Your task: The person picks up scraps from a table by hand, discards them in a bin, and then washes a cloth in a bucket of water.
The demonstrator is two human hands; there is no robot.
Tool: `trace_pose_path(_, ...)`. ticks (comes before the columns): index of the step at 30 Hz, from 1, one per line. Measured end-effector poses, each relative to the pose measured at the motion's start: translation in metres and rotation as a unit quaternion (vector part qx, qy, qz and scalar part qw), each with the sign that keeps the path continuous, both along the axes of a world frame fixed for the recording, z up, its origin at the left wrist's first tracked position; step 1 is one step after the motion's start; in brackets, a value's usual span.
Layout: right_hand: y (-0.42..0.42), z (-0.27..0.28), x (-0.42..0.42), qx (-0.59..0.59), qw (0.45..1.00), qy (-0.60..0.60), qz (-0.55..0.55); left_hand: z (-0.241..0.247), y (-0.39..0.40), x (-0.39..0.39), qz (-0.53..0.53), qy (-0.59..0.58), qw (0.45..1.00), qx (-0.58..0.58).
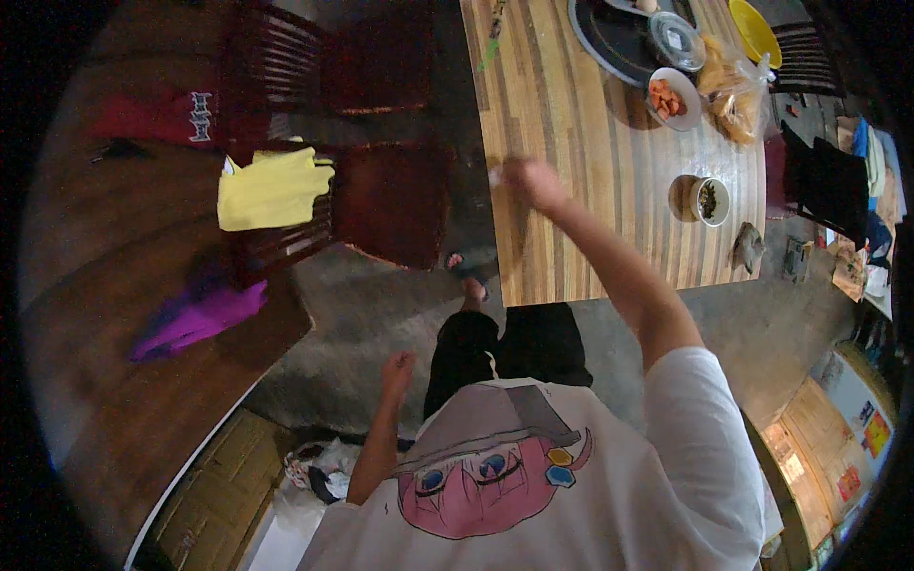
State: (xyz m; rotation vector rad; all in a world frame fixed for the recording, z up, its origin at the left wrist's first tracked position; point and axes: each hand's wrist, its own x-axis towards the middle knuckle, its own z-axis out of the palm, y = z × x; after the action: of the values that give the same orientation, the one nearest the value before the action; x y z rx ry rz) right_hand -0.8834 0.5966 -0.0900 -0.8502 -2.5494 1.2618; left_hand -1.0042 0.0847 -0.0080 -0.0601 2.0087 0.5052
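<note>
My right hand (534, 185) reaches over the left edge of the striped wooden table (585, 235), blurred, with its fingers curled. A small whitish thing (495, 176) shows at its fingertips; whether the hand grips it I cannot tell. Low by my left side, over the floor, my left hand (398, 370) hangs with curled fingers and nothing visible in it. To the right of my right hand stand a white cup with dark bits (710, 202) and a white bowl of orange-red pieces (668, 98). A crumpled grey-brown cloth (748, 248) lies near the table's right corner.
At the table's far side are a round black tray (607, 43), a lidded clear container (675, 41), a plastic bag of yellowish food (739, 100) and a yellow plate (755, 32). Dark red chairs (393, 203) stand on the left, one with a yellow cloth (271, 189) over its back.
</note>
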Motion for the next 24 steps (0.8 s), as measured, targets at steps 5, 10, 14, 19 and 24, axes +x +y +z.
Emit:
trace_pose_path(5, -0.059, 0.033, 0.055, 0.051, 0.994, -0.009, 0.092, -0.011, 0.022, -0.002, 0.025, 0.025, 0.999, 0.031)
trace_pose_path(10, -0.086, 0.032, 0.113, 0.008, 0.996, -0.024, 0.09, 0.001, 0.041, 0.002, -0.015, 0.04, 0.993, 0.11)
trace_pose_path(14, -0.08, 0.052, 0.159, -0.091, 0.988, -0.058, 0.106, 0.006, 0.06, 0.009, -0.031, 0.022, 0.992, 0.117)
trace_pose_path(19, -0.08, 0.074, 0.217, -0.145, 0.968, -0.011, -0.204, 0.014, 0.089, 0.007, -0.15, 0.093, 0.978, 0.111)
trace_pose_path(24, -0.08, 0.109, 0.234, -0.097, 0.928, 0.001, -0.36, -0.027, 0.104, -0.036, -0.227, 0.083, 0.961, 0.137)
